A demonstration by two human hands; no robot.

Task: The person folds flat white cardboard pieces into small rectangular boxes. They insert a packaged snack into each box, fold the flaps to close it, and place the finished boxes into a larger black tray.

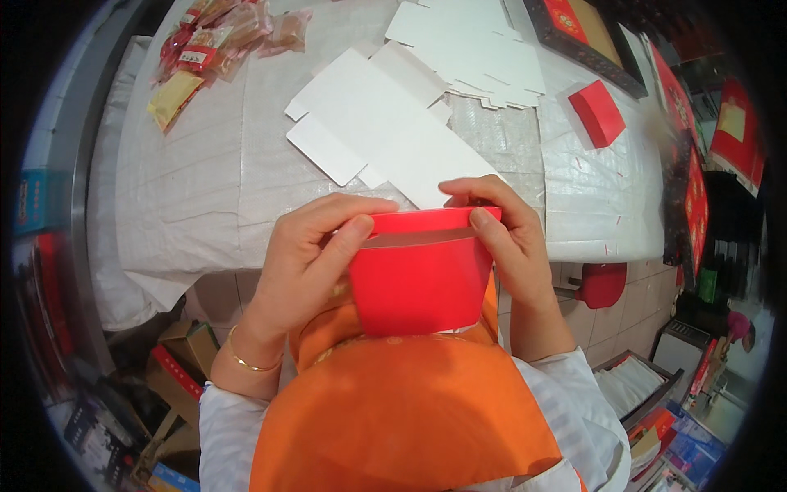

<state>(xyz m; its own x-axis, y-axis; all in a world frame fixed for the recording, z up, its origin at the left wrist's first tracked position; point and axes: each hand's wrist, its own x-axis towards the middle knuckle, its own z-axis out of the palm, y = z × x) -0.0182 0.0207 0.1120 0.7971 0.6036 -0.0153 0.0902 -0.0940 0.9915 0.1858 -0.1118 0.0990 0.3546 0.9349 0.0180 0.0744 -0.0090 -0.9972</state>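
Both hands grip a red paper box (pixel 420 283) close in front of my orange apron. A narrow gap shows between its upper flap and its front wall. My left hand (pixel 318 246) pinches the flap's left end between thumb and fingers. At the right end my right hand (pixel 508 234) does the same, its thumb on the red face and its fingers behind the edge. Just beyond the box lies a flat white carton blank (pixel 381 123) with cut tabs. What is inside the box is hidden.
More white blanks (pixel 467 49) are stacked at the far side of the covered table (pixel 197 189). Plastic-wrapped packets (pixel 217 41) lie far left. A small closed red box (pixel 597 113) and a dark-framed tray (pixel 586 33) sit right. A red stool (pixel 601 284) stands beneath.
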